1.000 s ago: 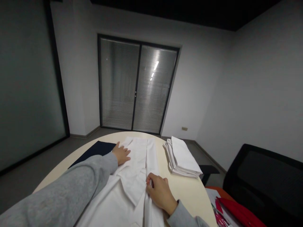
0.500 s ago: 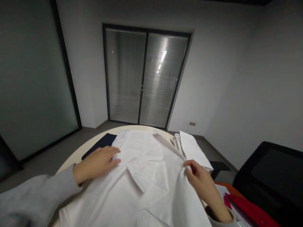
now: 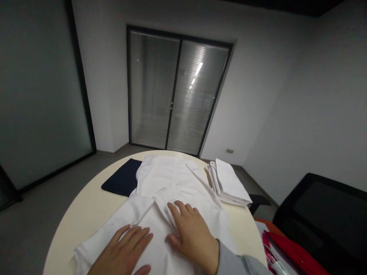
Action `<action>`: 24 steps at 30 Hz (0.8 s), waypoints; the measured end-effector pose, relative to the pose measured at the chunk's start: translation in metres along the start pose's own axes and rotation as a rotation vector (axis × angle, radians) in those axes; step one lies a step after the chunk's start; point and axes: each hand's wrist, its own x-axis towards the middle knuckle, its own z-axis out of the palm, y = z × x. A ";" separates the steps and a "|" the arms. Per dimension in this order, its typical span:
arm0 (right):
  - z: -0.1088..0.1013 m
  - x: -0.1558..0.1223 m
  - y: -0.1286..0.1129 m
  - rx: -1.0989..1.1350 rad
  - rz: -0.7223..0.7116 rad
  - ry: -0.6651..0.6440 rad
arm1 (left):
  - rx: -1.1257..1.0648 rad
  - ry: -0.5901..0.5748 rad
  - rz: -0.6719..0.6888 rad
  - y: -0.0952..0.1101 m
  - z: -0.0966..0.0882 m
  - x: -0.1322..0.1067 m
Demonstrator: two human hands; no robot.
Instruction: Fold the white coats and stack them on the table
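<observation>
A white shirt (image 3: 172, 179) lies spread flat on a round cream table (image 3: 86, 214). My left hand (image 3: 126, 252) rests palm down on the shirt's near part, fingers stretched out. My right hand (image 3: 192, 233) lies flat on the cloth just to its right, fingers spread toward the collar area. Neither hand holds anything.
A folded dark navy cloth (image 3: 122, 181) lies left of the shirt. A stack of folded white garments (image 3: 229, 185) sits at the table's right edge. Red folders (image 3: 289, 256) and a black chair (image 3: 321, 214) are to the right. Glass doors with blinds (image 3: 174, 91) stand behind.
My right hand let go of the shirt's right edge and came down flat on it. My left hand drew back toward me and now lies flat. The shirt is spread out.
</observation>
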 end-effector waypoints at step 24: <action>0.066 0.044 0.062 0.460 0.222 0.291 | -0.589 0.218 -0.591 -0.079 -0.020 0.093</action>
